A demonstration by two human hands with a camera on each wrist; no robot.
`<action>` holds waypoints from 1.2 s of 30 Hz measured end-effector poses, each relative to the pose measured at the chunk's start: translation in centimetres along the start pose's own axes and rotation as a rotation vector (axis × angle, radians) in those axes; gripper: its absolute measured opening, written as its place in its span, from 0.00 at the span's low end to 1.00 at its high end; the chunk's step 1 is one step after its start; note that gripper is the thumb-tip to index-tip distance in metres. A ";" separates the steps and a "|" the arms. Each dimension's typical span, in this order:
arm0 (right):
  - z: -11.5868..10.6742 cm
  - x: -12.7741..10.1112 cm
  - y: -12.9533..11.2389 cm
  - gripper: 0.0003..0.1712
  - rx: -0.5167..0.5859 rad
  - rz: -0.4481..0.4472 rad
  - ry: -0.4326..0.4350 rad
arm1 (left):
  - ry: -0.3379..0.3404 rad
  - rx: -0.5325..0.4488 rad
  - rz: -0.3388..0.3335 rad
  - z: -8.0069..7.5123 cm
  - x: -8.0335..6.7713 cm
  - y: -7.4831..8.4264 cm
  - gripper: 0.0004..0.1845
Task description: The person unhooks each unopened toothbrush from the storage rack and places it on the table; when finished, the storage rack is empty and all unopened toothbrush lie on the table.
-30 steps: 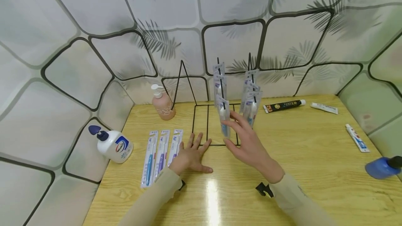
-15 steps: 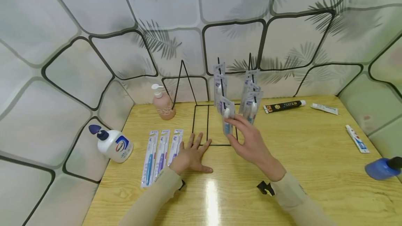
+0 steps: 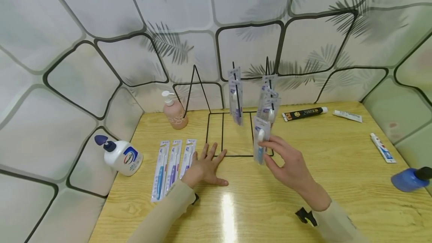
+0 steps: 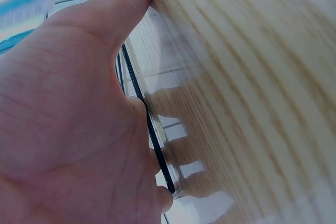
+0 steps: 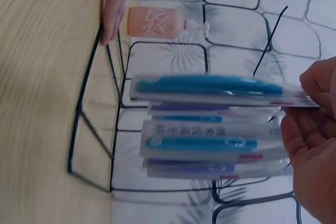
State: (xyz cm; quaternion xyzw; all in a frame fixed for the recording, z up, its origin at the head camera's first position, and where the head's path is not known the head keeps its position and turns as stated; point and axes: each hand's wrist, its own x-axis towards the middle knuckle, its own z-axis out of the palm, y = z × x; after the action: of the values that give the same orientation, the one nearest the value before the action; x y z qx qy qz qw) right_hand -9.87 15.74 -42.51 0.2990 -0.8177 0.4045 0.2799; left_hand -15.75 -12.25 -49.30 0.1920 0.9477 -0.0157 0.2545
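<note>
My right hand (image 3: 290, 164) pinches a packaged toothbrush (image 3: 261, 134) with a blue handle between thumb and fingers, in front of the black wire rack (image 3: 236, 156). In the right wrist view, the blue toothbrush pack (image 5: 210, 88) lies across the picture, its end in the fingers. Behind it, several packs still hang on the rack: purple-handled toothbrushes (image 3: 236, 102) on the middle hook and more toothbrushes (image 3: 271, 106) on the right hook. My left hand (image 3: 204, 170) lies with fingers spread, fingertips at the rack's front left base wire. The left hook carries nothing.
Three packaged toothbrushes (image 3: 173, 168) lie in a row beside the left hand. A pink pump bottle (image 3: 175, 115) and a white pump bottle (image 3: 125, 158) stand at left. At right are a black tube (image 3: 305, 114), two toothpaste tubes (image 3: 383, 148) and a blue bottle (image 3: 408, 180).
The blue toothbrush has come off the front of the middle hook and moved right and toward the person in the right hand. The left hand has stayed in place.
</note>
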 end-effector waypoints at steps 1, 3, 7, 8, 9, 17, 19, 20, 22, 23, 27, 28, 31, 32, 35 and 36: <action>-0.4 -0.3 0.1 0.25 -0.001 0.004 0.008 | -0.001 -0.001 0.000 0.0 0.0 0.0 0.62; -1.0 -1.1 0.3 0.23 -0.016 0.010 0.022 | 0.003 0.000 0.001 0.0 0.0 -0.1 0.62; -2.1 -2.6 1.3 0.23 -0.076 0.017 0.026 | 0.013 0.003 0.002 0.1 -0.1 -0.1 0.62; -2.4 -2.9 1.6 0.24 -0.092 0.021 0.024 | 0.015 0.004 0.002 0.1 -0.1 -0.2 0.62; -2.6 -3.2 1.9 0.25 -0.111 0.024 0.021 | 0.018 0.004 0.002 0.1 -0.2 -0.2 0.62; -3.7 -4.4 5.1 0.20 -0.261 0.141 -0.031 | 0.009 0.007 -0.005 0.0 -0.3 -0.2 0.62; -3.8 -4.4 6.0 0.16 -0.264 0.248 -0.083 | 0.009 0.007 -0.005 0.2 -0.1 -0.3 0.62; -4.0 -4.3 6.4 0.13 -0.251 0.317 -0.121 | 0.006 0.006 -0.006 0.2 -0.1 -0.3 0.62; -4.1 -4.0 7.3 0.10 -0.223 0.454 -0.209 | 0.005 -0.003 -0.004 0.2 -0.2 -0.3 0.62; -4.3 -3.9 7.8 0.09 -0.207 0.517 -0.256 | 0.006 -0.005 -0.002 0.1 -0.2 -0.3 0.62; -4.3 -3.3 10.2 0.08 -0.161 0.659 -0.422 | 0.007 -0.012 0.004 -0.1 -0.4 -0.2 0.62; -4.2 -3.3 10.8 0.08 -0.153 0.669 -0.453 | 0.009 -0.009 0.007 -0.1 -0.4 -0.1 0.62; -4.0 -3.2 12.4 0.07 -0.134 0.666 -0.518 | 0.019 0.005 0.009 -0.1 -0.3 -0.1 0.63; -3.8 -3.2 12.8 0.06 -0.131 0.664 -0.535 | 0.019 0.004 0.009 0.2 0.0 -0.2 0.63; -3.6 -3.0 13.9 0.05 -0.129 0.682 -0.580 | 0.016 0.005 0.010 1.1 1.0 -0.7 0.64; -3.6 -2.9 14.1 0.04 -0.129 0.693 -0.592 | 0.015 0.003 0.011 1.4 1.4 -0.9 0.65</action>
State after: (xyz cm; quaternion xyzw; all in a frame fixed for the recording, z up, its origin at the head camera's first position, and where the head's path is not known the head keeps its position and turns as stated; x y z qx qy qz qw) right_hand -17.29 26.46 -49.63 0.0929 -0.9377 0.3197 -0.0995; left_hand -16.47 -12.78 -51.28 0.1975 0.9486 -0.0141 0.2471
